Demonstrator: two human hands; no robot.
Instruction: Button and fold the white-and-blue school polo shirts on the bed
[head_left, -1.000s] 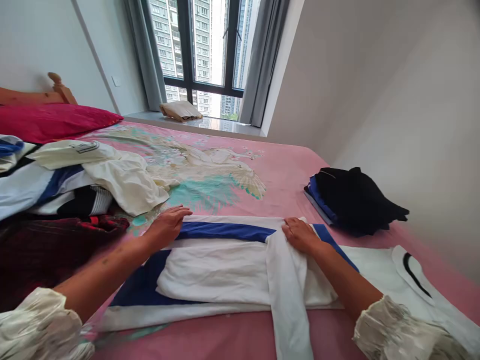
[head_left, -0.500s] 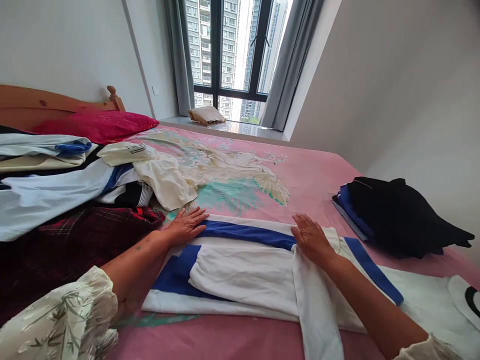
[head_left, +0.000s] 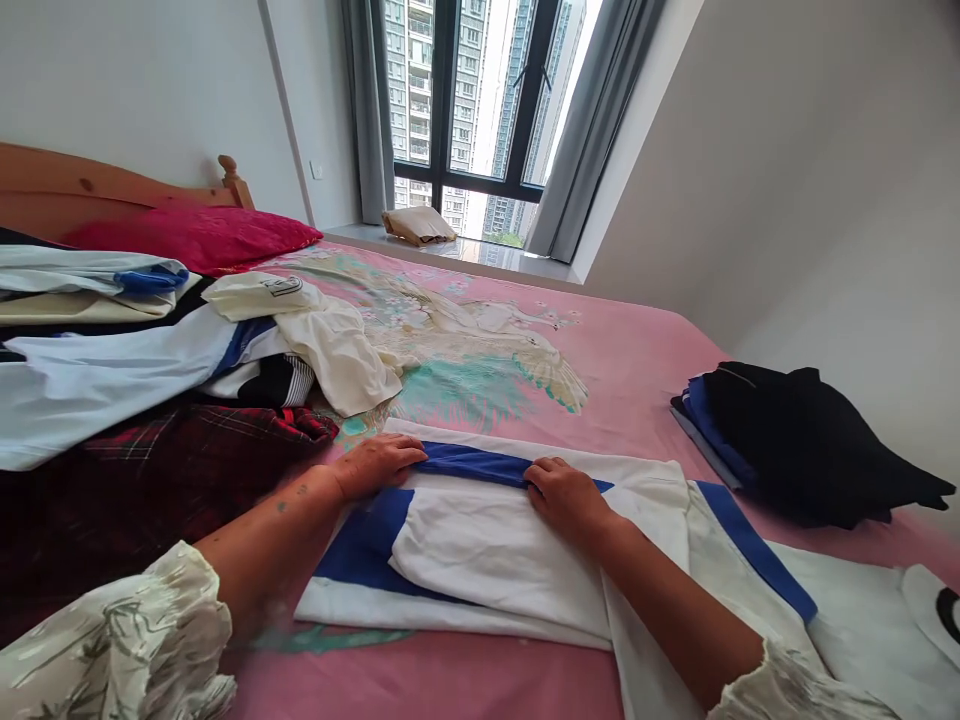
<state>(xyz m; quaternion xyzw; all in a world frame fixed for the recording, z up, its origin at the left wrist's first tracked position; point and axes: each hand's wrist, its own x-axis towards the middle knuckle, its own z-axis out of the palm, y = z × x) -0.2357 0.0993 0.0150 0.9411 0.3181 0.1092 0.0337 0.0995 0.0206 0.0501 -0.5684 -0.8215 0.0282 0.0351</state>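
Observation:
A white garment with blue stripes [head_left: 487,545] lies partly folded on the pink bed sheet [head_left: 622,350] in front of me. My left hand [head_left: 379,464] rests on its left end with fingers curled over the blue stripe. My right hand [head_left: 564,492] sits near the garment's middle, fingers curled down onto the same blue stripe at the far edge. Both hands press or grip the cloth. A white sleeve hangs down toward me under my right forearm.
A heap of unfolded clothes [head_left: 150,350], white, blue and dark red plaid, lies at the left. A folded stack of black and blue clothes [head_left: 795,440] sits at the right by the wall. A red pillow [head_left: 195,235] and wooden headboard are at far left, a window beyond.
My right hand slid left along the blue stripe toward the left hand and curled its fingers. The left hand stayed at the garment's left end, curling its fingers. The view shifted slightly.

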